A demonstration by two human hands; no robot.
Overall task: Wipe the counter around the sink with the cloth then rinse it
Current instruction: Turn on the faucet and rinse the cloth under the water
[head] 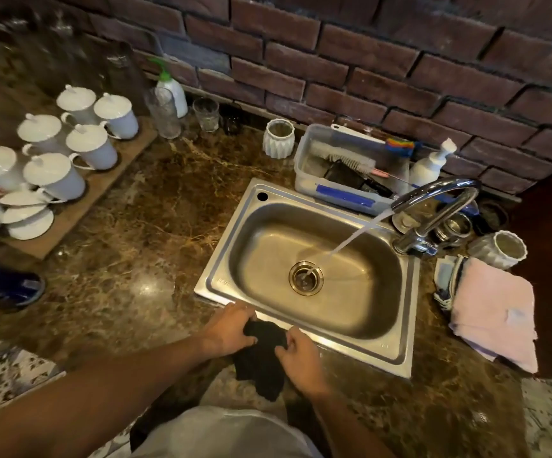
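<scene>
Holding a black cloth [261, 355] at the bottom centre of the frame, both hands grip it from 2 sides: the left hand [228, 330] pinches its upper left part and the right hand [301, 357] pinches its right edge, so both are closed on the fabric. The cloth hangs over the near edge of the brown marble counter [129, 259], just touching the front rim of the steel sink [396, 352]. Water runs from the chrome faucet [433, 206] at the right into the drain [306, 278] in the middle of the basin. A folded pink towel [496, 319] lies on the counter at the right of the sink. A clear plastic container [304, 166] with brushes stands behind the sink, against the brick wall [367, 61]. White lidded mugs [53, 175] stand on a wooden board at the left of the frame.
</scene>
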